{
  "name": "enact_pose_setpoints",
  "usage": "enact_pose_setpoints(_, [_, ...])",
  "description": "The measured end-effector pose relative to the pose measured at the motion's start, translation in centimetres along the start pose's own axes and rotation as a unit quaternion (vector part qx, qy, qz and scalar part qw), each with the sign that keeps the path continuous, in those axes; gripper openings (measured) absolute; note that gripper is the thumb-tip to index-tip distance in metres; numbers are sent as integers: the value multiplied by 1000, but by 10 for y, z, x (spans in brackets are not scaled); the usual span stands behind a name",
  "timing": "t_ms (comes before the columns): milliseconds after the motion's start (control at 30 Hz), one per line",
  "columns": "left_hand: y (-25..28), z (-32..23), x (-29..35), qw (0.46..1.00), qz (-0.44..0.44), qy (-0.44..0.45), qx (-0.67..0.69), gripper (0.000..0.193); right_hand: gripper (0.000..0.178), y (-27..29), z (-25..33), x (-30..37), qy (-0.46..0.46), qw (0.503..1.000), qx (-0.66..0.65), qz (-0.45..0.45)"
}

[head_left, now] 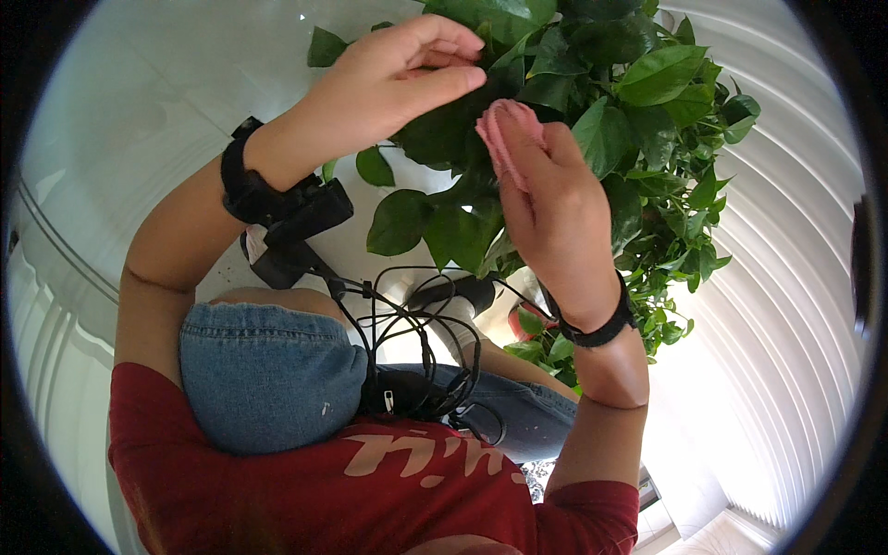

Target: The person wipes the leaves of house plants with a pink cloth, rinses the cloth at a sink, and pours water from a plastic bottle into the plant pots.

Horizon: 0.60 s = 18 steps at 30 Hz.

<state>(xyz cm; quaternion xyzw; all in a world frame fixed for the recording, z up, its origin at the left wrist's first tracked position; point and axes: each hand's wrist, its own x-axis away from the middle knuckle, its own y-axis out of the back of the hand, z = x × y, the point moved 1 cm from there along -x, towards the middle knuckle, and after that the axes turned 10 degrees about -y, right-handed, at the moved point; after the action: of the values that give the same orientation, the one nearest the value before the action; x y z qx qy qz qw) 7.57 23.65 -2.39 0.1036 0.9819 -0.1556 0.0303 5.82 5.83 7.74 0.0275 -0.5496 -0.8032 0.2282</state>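
My right hand (pixel 561 208) is closed around a folded pink cloth (pixel 514 129), which bunches out past the fingertips against the dark green leaves. To its left, my left hand (pixel 393 83) reaches in beside the leaves. Its fingers are loosely curled, with a gap between them and the thumb, and nothing shows gripped in it. A large shaded leaf (pixel 444 134) lies below the left thumb and next to the cloth. Both hands are at the near left side of a bushy, leafy potted-type plant (pixel 661 74); any pot is hidden.
Black cables (pixel 425 324) lie tangled in my lap, between my denim-covered legs (pixel 273 375). Black straps with devices circle both wrists. White ribbed curtain-like folds (pixel 777 185) curve along the right, behind the plant. Pale glossy floor (pixel 176 120) stretches to the left.
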Motion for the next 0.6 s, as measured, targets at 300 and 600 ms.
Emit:
enact_pose_setpoints(300, [-15, 9, -24, 981, 133, 139, 7, 33, 32, -19, 7, 8, 35, 999, -4, 20])
enact_pose_setpoints(600, [-8, 22, 6, 909, -68, 282, 298, 14, 31, -20, 17, 15, -26, 992, 99, -74])
